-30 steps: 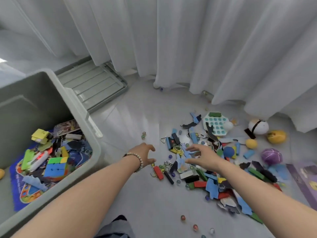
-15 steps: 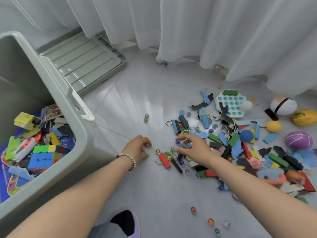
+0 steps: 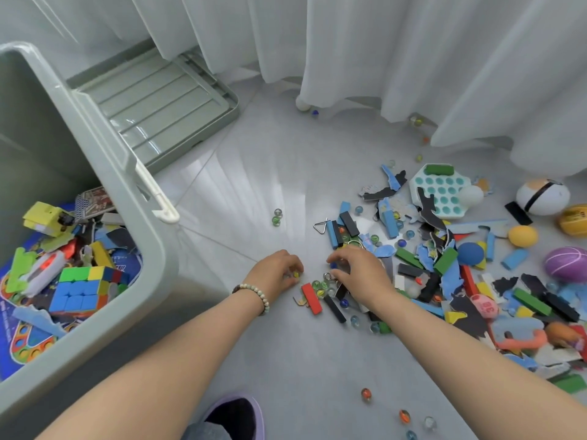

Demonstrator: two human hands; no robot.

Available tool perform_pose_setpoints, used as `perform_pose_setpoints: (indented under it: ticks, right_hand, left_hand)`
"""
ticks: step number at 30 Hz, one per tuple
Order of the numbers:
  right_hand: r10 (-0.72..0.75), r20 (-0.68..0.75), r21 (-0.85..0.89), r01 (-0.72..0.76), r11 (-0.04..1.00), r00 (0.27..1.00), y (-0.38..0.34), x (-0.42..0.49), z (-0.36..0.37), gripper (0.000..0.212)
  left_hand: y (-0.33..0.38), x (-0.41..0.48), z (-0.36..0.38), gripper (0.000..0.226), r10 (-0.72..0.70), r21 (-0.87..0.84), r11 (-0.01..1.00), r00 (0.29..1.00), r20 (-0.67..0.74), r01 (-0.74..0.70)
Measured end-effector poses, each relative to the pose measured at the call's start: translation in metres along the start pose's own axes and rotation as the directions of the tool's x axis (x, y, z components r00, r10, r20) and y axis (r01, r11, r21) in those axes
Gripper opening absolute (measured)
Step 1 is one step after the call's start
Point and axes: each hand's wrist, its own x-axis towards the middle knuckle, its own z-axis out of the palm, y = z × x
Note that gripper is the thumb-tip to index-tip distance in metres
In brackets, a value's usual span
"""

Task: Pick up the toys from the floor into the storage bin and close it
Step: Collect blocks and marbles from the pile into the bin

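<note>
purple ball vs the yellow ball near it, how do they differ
The purple ball bears thin pale lines; the yellow ball is plain. The purple ball looks larger than the yellow ball. Both are round and lie on the floor.

pink round toy point(image 3: 485, 308): I see two dark marks like digits, too blurred for me to read.
blue game board point(image 3: 19, 344) in the storage bin point(image 3: 127, 173): faint print, not legible on my feed.
yellow toy point(image 3: 575, 219): dark marks, unreadable.
</note>
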Motion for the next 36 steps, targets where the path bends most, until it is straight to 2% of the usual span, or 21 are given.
perform_pose_setpoints:
  ticks: [2, 3, 5, 7, 9, 10, 11, 13, 15, 17, 19, 20, 22, 23, 24, 25, 30, 36]
  right_hand:
    - [-0.011, -0.013, -0.022, 0.011, 1.0, 1.0, 0.0, 0.001, 0.001, 0.016]
    - [-0.014, -0.014, -0.034, 0.013, 0.999, 1.0, 0.001, 0.0, 0.001, 0.015]
    - [-0.005, -0.021, -0.04, 0.004, 0.999, 1.0, 0.001, 0.0, 0.0, 0.014]
    - [0.056, -0.076, 0.141, -0.045, 0.989, 0.996, -0.003, 0.001, -0.003, 0.011]
    - [0.099, -0.132, 0.435, -0.032, 0.9, 0.986, -0.016, 0.002, -0.014, 0.009]
    - [0.072, -0.139, 0.523, 0.011, 0.853, 0.988, -0.024, 0.004, -0.02, 0.01]
    - [0.021, -0.118, 0.568, 0.05, 0.822, 0.993, -0.032, 0.005, -0.027, 0.012]
    - [-0.075, -0.064, 0.58, 0.098, 0.809, 0.995, -0.044, 0.008, -0.037, 0.015]
    - [-0.085, -0.09, 0.526, 0.119, 0.842, 0.992, -0.046, 0.013, -0.043, 0.018]
    - [-0.022, -0.142, 0.54, 0.096, 0.836, 0.99, -0.039, 0.017, -0.048, 0.016]
    - [0.03, -0.137, 0.576, 0.055, 0.816, 0.99, -0.029, 0.02, -0.05, 0.013]
    - [0.049, -0.122, 0.578, 0.031, 0.815, 0.991, -0.023, 0.02, -0.05, 0.011]
    - [0.077, -0.098, 0.577, -0.006, 0.817, 0.992, -0.011, 0.021, -0.049, 0.01]
    - [0.09, -0.087, 0.576, -0.024, 0.817, 0.992, -0.006, 0.022, -0.049, 0.012]
    - [0.105, -0.079, 0.574, -0.041, 0.818, 0.991, 0.0, 0.023, -0.05, 0.012]
    - [0.119, -0.08, 0.571, -0.053, 0.819, 0.99, 0.005, 0.024, -0.052, 0.012]
    - [0.154, -0.104, 0.58, -0.065, 0.812, 0.983, 0.024, 0.036, -0.057, 0.009]
    - [0.143, -0.135, 0.585, -0.038, 0.81, 0.98, 0.034, 0.05, -0.06, 0.011]
  left_hand:
    - [0.002, 0.001, 0.001, 0.011, -0.165, -0.286, 0.951, 0.978, -0.131, 0.122]
    - [0.004, 0.001, 0.0, 0.01, -0.277, -0.48, 0.86, 0.948, -0.156, 0.172]
    - [0.012, 0.005, -0.003, 0.012, -0.425, -0.752, 0.62, 0.902, -0.082, 0.224]
    - [0.023, 0.008, -0.006, 0.019, -0.478, -0.874, 0.391, 0.875, 0.075, 0.289]
    - [0.037, 0.011, -0.012, 0.021, -0.429, -0.947, 0.033, 0.86, 0.276, 0.321]
    - [0.043, 0.011, -0.016, 0.025, -0.365, -0.932, -0.145, 0.857, 0.364, 0.333]
    - [0.046, 0.012, -0.019, 0.031, -0.295, -0.897, -0.27, 0.857, 0.422, 0.349]
    - [0.05, 0.015, -0.022, 0.042, -0.205, -0.849, -0.373, 0.859, 0.469, 0.375]
    - [0.053, 0.021, -0.025, 0.04, -0.228, -0.836, -0.419, 0.849, 0.476, 0.355]
    - [0.051, 0.031, -0.028, 0.037, -0.376, -0.873, -0.408, 0.822, 0.429, 0.268]
    - [0.04, 0.042, -0.034, 0.039, -0.568, -0.938, -0.309, 0.76, 0.316, 0.159]
    - [0.032, 0.047, -0.038, 0.04, -0.655, -0.971, -0.196, 0.718, 0.234, 0.137]
    - [0.014, 0.055, -0.043, 0.041, -0.77, -0.96, 0.2, 0.637, -0.029, 0.198]
    - [0.007, 0.055, -0.045, 0.041, -0.77, -0.89, 0.388, 0.615, -0.171, 0.239]
    - [0.003, 0.055, -0.044, 0.039, -0.752, -0.815, 0.512, 0.601, -0.272, 0.271]
    - [0.0, 0.054, -0.043, 0.039, -0.732, -0.757, 0.58, 0.6, -0.323, 0.301]
    - [-0.004, 0.058, -0.031, 0.044, -0.614, -0.457, 0.772, 0.704, -0.357, 0.442]
    - [0.003, 0.077, -0.036, 0.047, -0.536, -0.236, 0.844, 0.743, -0.401, 0.481]
